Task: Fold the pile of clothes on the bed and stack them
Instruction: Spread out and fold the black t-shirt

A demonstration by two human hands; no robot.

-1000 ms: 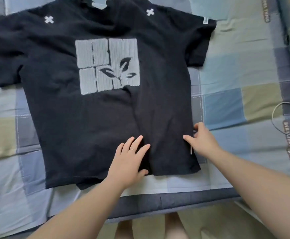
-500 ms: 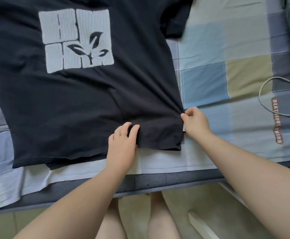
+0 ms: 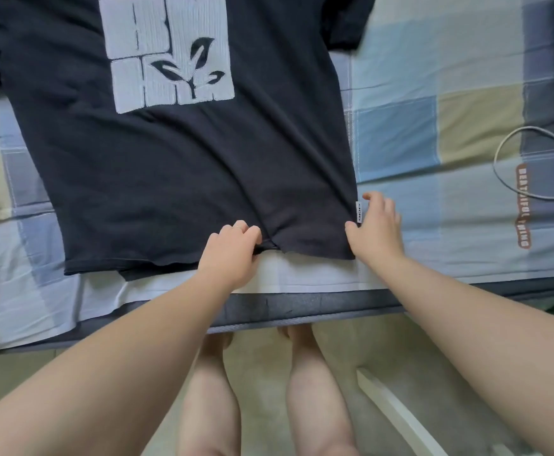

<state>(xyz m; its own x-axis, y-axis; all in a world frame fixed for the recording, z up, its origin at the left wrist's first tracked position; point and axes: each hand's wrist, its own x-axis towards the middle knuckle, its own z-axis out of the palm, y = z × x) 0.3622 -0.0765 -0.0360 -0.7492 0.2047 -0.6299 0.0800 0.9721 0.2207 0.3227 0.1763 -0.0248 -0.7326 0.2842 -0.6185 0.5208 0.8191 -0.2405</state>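
One black T-shirt [image 3: 170, 166] is lying on bed [image 3: 433, 77] | left hand [image 3: 233, 258] is gripping near hem | right hand [image 3: 377, 232] is touching right corner, grip unclear

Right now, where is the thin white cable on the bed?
In the head view the white cable loops on the checked sheet near the right edge, just above the brown lettering, well right of the black T-shirt.

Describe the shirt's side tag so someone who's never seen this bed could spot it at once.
On the checked bed a black T-shirt lies flat. Follow its edge on the person's right down almost to the hem, beside the right hand. The tag is a small white strip poking from that seam, the only white on the dark edge.
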